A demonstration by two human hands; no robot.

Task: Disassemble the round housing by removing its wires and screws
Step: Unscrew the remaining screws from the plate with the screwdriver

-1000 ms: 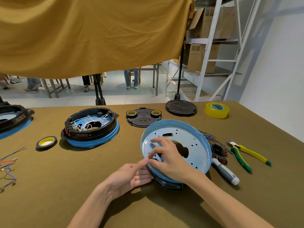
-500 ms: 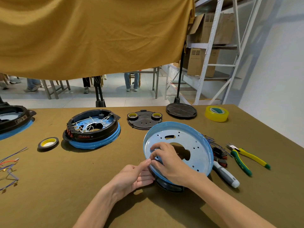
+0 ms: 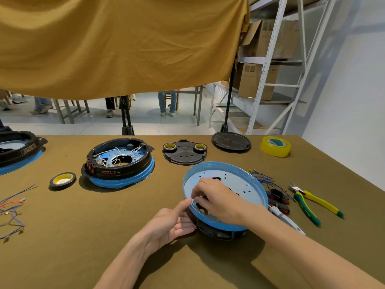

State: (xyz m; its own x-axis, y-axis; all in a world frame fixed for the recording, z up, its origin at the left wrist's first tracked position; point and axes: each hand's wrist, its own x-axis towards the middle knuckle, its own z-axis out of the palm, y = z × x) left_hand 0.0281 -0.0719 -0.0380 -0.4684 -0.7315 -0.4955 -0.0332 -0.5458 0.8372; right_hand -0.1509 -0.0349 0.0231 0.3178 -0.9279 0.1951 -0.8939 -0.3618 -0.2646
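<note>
The round housing [image 3: 239,178] is a pale blue metal dish on a black ring, tilted up toward me on the brown table. My right hand [image 3: 216,199] reaches into the dish. Its curled fingertips pinch a small pale piece at the near-left rim, too small to identify. My left hand [image 3: 173,222] lies palm up against the housing's left side, fingers straight under the black ring and thumb touching the blue rim. Loose blue wires [image 3: 262,178] and red-black switches [image 3: 279,199] lie just right of the housing.
A second housing [image 3: 118,161] with white wires stands at centre left, a third [image 3: 16,149] at the left edge. Also here: black tape roll [image 3: 62,180], black plate [image 3: 184,153], round lid [image 3: 231,141], yellow tape [image 3: 275,146], pliers [image 3: 312,203], screwdriver [image 3: 285,220], loose wires [image 3: 12,207].
My right hand has slid from the dish's centre hole toward the near-left rim, close to my left thumb. The left hand has stayed against the housing's side.
</note>
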